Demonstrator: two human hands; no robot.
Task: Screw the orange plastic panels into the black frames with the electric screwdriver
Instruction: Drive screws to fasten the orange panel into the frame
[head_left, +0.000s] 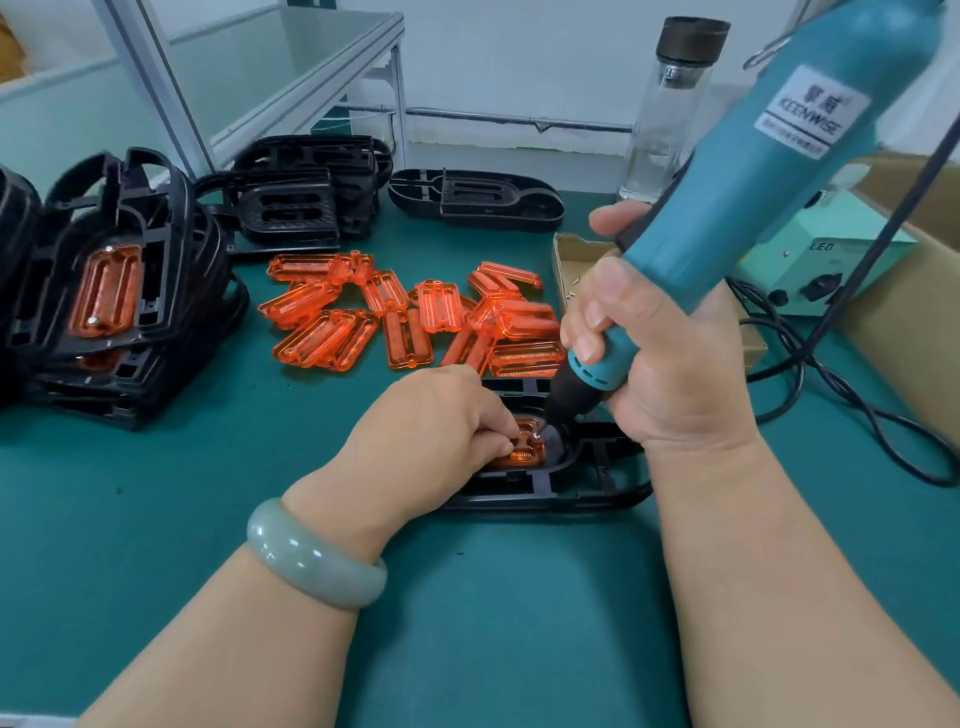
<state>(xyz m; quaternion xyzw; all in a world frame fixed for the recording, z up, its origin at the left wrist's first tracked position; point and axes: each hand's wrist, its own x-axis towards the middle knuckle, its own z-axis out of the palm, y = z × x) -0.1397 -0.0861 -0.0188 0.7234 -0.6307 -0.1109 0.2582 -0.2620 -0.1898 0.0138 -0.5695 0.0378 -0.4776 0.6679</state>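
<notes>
- The right hand (670, 364) is wrapped tight round the lower barrel of the screwdriver (753, 208).
- The screwdriver slants from 1 o'clock at its top down to 7 o'clock at its black nose. The nose sits right at the end of the panel (522, 453), beside a small silver screw (536, 429).
- That panel is seated in a frame (571, 496), which lies on the desk (260, 493) straight before the person, its long axis running 9 to 3 o'clock.
- The left hand (431, 431) reaches in from 7 o'clock, its curled fingertips pinching the panel's end. It is the nearer hand; the right sits just off at 2 o'clock.
- Everything seems to turn on the bit lining up over the screw. The tip is hidden, so I cannot tell whether it is seated.
- The screwdriver's white label reads "KEENWISE" under two Chinese characters, and the smaller line below is blurred. A pale green box (831, 260) at 3 o'clock shows "LED".
- Loose panels (410, 317) lie heaped at 12 o'clock of the frame.
</notes>
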